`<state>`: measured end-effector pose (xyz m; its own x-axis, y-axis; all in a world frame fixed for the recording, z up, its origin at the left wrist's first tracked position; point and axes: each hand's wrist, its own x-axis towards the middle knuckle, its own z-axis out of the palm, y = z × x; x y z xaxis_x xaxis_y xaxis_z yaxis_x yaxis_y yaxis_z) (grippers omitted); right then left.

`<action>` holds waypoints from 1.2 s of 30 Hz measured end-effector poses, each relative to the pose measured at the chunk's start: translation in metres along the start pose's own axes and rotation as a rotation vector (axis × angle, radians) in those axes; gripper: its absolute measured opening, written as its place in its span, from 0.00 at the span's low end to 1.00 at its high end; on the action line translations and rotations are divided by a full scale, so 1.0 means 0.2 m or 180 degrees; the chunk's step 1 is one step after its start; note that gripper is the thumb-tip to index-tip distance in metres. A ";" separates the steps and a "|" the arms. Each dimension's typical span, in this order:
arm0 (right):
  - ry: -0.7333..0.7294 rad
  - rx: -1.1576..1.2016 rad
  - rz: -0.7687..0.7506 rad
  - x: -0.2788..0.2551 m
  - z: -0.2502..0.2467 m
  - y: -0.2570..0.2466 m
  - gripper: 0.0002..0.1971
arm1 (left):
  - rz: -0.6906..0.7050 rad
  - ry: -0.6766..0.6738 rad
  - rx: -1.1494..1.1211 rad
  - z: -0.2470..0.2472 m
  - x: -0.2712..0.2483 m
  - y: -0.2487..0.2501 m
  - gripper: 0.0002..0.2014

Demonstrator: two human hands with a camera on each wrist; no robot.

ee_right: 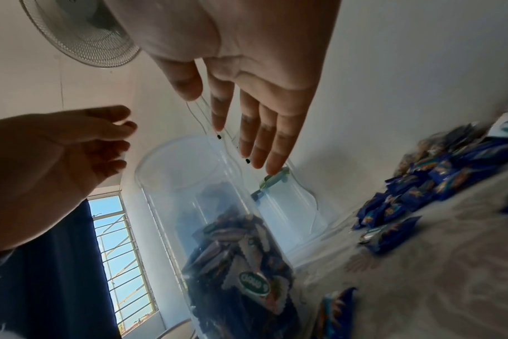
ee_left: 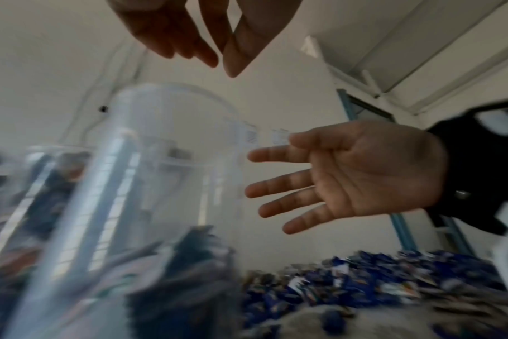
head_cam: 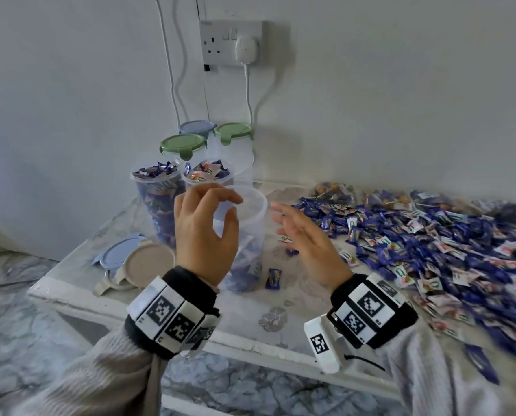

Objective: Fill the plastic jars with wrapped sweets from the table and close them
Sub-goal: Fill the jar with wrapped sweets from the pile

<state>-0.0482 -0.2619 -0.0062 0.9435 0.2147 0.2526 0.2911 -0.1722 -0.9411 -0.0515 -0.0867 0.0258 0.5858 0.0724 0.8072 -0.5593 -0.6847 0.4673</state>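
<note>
The half-full jar (head_cam: 244,235) stands open on the worktop (head_cam: 280,310), between both hands. The left hand (head_cam: 205,232) hovers by its rim, fingers loosely curled, holding nothing. The right hand (head_cam: 307,238) is spread flat and empty beside it. The sweets (head_cam: 431,235) lie piled to the right

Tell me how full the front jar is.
Partly full. The front jar stands open with no lid; in the right wrist view sweets fill its lower part, and the upper part is clear.
</note>
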 end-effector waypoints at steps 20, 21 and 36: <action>0.0632 -0.3121 0.2946 -0.81 -1.53 0.47 0.35 | -0.2078 -0.4195 0.0951 0.82 -0.36 0.36 0.46; 0.0580 -0.3031 0.2910 -0.80 -1.53 0.47 0.36 | -0.1903 -0.4330 0.0936 0.85 -0.37 0.40 0.46; -0.1045 -0.3700 0.2370 -0.69 -1.40 0.39 0.47 | -0.0481 -0.4685 0.1398 1.25 -0.53 0.88 0.49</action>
<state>-0.1121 -0.5740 -0.0512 0.8996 -0.0931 -0.4267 -0.1356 -0.9883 -0.0702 -0.0658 -0.3963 -0.0683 0.8078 -0.4164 -0.4173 -0.3873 -0.9085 0.1569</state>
